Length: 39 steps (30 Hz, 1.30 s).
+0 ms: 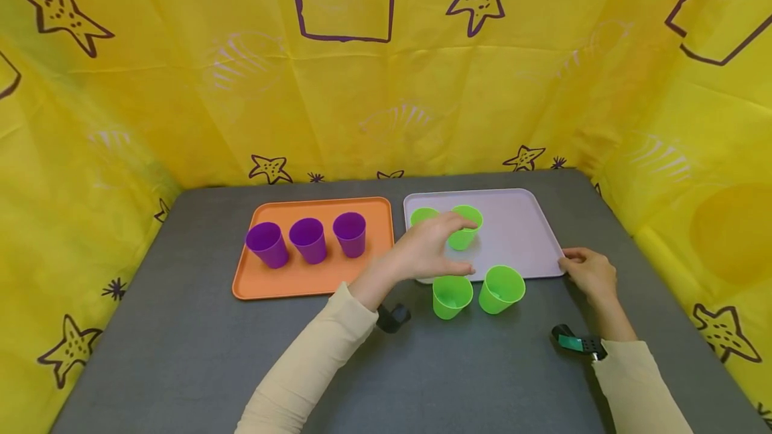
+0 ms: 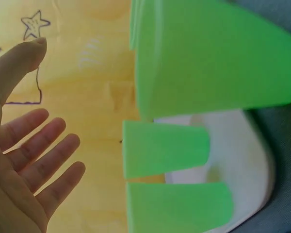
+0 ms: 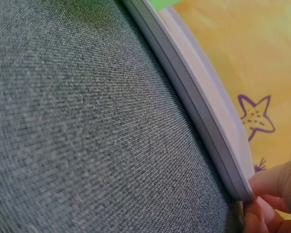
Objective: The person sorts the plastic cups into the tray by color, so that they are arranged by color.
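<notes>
My left hand hovers above the near left part of the lilac tray, thumb and fingers spread with nothing between them. Behind it, two green cups stand on that tray: a left cup, partly covered by the hand, and a right cup. Two more green cups, one on the left and one on the right, stand on the table just in front of the tray. At the tray's near right corner, my right hand pinches the rim between thumb and fingers, as the right wrist view shows.
An orange tray lies to the left and carries a row of three purple cups, including a middle one. Yellow patterned cloth hangs behind and beside the dark grey table.
</notes>
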{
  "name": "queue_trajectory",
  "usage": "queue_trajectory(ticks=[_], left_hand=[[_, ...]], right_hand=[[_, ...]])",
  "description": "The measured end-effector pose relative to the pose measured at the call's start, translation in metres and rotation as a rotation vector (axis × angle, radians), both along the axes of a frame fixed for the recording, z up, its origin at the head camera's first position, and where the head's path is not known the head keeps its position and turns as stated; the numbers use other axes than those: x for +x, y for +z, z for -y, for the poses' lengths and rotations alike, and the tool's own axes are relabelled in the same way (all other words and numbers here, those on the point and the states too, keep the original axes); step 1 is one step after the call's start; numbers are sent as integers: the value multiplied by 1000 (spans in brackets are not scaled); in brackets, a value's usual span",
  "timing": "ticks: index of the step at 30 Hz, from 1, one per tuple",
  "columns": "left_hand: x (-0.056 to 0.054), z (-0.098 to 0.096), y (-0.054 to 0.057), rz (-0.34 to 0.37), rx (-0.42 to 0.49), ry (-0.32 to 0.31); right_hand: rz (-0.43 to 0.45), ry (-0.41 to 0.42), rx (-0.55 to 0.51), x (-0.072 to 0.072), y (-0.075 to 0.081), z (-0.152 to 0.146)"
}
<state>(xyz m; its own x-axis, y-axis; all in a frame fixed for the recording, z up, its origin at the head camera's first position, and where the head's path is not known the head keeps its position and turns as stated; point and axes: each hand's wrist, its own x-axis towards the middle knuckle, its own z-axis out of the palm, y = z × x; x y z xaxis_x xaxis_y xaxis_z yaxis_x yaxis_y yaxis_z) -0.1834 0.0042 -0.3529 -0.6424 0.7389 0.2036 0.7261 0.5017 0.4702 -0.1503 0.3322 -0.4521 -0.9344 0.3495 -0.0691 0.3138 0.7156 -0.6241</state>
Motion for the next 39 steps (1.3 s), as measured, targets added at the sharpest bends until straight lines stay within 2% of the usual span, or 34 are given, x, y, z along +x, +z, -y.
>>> queue_trajectory(ticks=[5, 8, 12, 19, 23, 30, 39], left_hand=[[13, 5, -13, 18, 41, -45], [17, 9, -22, 51, 37, -60], [21, 16, -33, 119, 44, -72], [27, 27, -48, 271, 114, -103], [29, 30, -56, 333, 133, -96], [30, 29, -63, 345, 116, -59], [29, 27, -68, 353, 116, -46]], right_hand=[[-5, 0, 1, -1, 0, 0], [-9, 1, -2, -1, 0, 0], [-16, 3, -8, -1, 0, 0], [-21, 3, 0, 0, 0, 1], [-16, 1, -1, 0, 1, 1], [-26, 5, 10, 1, 1, 1], [-21, 0, 8, 1, 0, 1]])
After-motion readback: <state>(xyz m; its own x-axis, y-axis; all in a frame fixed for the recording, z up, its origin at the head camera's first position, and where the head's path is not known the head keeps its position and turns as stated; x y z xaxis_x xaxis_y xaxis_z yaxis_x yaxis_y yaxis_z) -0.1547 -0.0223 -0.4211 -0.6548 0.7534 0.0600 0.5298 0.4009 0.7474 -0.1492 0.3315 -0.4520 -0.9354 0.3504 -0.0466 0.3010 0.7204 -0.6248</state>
